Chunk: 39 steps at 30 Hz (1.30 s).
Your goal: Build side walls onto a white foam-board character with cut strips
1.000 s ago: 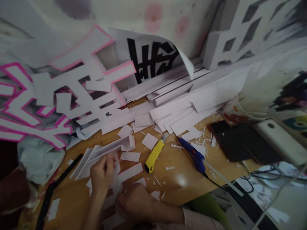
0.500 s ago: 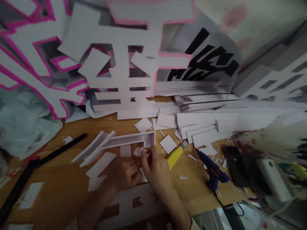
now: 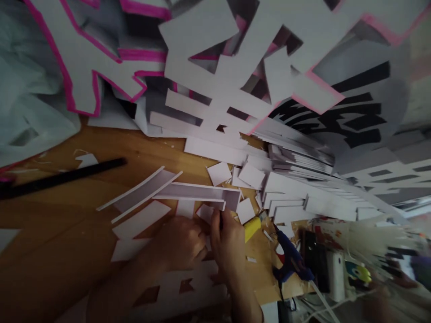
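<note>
The left hand (image 3: 183, 244) is curled into a loose fist on the wooden tabletop (image 3: 67, 215), its knuckles against a small white foam-board scrap (image 3: 206, 212). The right hand (image 3: 229, 242) sits just beside it at three o'clock, thumb and forefinger pressed together on the same scrap's edge (the picture is too blurred to tell whether they truly pinch it). Directly at twelve o'clock from both hands lies a long white foam-board channel piece (image 3: 202, 193). A yellow utility knife (image 3: 252, 227) lies touching the right hand's far side; a blue glue gun (image 3: 290, 260) rests at four o'clock. A black straight ruler (image 3: 60, 177) lies well apart at ten o'clock.
</note>
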### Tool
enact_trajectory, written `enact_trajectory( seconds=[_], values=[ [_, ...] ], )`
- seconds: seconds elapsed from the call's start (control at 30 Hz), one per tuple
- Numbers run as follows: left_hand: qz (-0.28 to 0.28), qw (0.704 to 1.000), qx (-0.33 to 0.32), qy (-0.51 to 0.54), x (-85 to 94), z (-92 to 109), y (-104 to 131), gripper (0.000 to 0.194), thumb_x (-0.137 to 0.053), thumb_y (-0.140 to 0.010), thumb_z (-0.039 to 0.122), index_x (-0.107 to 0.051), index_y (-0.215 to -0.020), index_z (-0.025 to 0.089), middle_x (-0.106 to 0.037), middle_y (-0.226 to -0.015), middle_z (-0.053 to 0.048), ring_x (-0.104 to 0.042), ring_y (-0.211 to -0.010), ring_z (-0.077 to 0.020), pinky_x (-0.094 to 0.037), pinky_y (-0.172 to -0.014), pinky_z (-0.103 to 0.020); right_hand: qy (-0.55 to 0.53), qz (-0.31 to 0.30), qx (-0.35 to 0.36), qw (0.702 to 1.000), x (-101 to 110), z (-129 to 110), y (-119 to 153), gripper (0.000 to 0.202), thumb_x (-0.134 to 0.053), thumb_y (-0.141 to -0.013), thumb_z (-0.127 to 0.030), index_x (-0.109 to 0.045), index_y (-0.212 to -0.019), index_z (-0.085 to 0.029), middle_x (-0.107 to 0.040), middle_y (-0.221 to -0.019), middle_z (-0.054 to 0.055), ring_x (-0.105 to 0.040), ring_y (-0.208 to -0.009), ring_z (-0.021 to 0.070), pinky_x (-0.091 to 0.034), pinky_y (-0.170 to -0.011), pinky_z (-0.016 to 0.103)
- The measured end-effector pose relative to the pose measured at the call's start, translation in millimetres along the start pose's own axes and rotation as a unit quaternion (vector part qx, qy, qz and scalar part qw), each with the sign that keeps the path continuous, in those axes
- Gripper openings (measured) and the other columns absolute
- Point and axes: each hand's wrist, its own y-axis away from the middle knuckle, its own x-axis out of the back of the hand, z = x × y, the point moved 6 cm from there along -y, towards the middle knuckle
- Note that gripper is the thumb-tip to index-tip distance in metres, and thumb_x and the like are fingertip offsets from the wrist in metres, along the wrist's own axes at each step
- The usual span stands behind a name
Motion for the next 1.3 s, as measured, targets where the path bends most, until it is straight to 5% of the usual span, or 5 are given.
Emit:
enact_trajectory(
  seconds=[0.13, 0.47, 1.3],
  values=[
    [-0.058, 0.995, -0.077, -0.019, -11.0, 8.8, 1.9, 0.013, -0.06, -0.076, 0.016, -0.072, -0.072, 0.019, -0.069, -0.064, -0.008, -0.062, -0.061, -0.0236, -0.043, -0.056, -0.036, 0.024, 0.019, 0.012, 0.999, 0.5, -1.9, -1.3, 0.037, -0.033, -0.099, -0.03, -0.053, -0.069, -0.021, -0.057, -0.05, 0.002, -0.055, -0.043, 0.0171, -0.025, -0.045, 0.026],
    [-0.125, 0.988, -0.08, -0.049, -15.4, 9.7, 1.3, 0.015, -0.06, -0.086, 0.022, -0.074, -0.082, 0.019, -0.075, -0.08, -0.009, -0.067, -0.07, -0.0253, -0.044, -0.059, -0.037, 0.052, 0.015, 0.011, 0.998, 1.3, -5.3, -4.4, 0.04, -0.032, -0.097, -0.029, -0.053, -0.064, -0.021, -0.057, -0.049, 0.004, -0.053, -0.042, 0.017, -0.025, -0.046, 0.027],
    [-0.045, 0.989, -0.124, -0.066, -17.9, 9.8, 2.0, 0.015, -0.068, -0.079, 0.028, -0.072, -0.068, 0.02, -0.073, -0.066, -0.005, -0.069, -0.058, -0.0253, -0.046, -0.045, -0.039, 0.059, -0.045, -0.017, 0.997, 3.6, -4.4, -10.6, 0.041, -0.031, -0.098, -0.03, -0.05, -0.063, -0.021, -0.061, -0.051, 0.009, -0.054, -0.043, 0.0172, -0.02, -0.048, 0.028]
  ],
)
